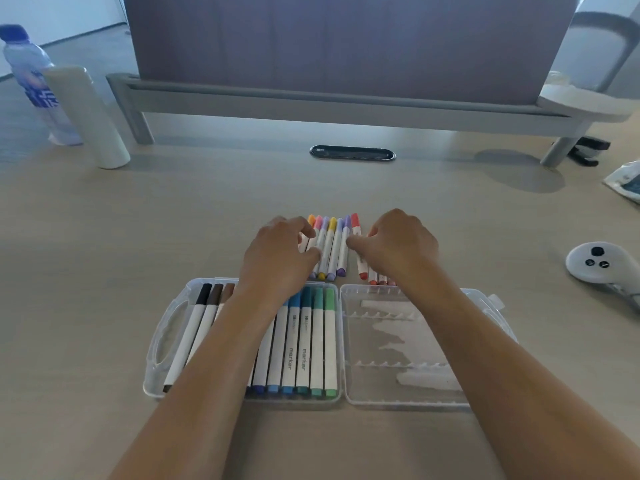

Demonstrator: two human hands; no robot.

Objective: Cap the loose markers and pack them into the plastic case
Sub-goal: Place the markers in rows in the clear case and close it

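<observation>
Resting on loose markers (332,247) — both hands, left hand (280,258) and right hand (398,247), fingers curled.

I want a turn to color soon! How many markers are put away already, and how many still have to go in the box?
The left half of the plastic case already holds a row of capped markers, browns through blues and greens. The left hand and right hand are gathering the loose markers, all capped, on the table. Those must still go in; the right half of the case is empty. Exact counts are hidden by the arms.
</observation>
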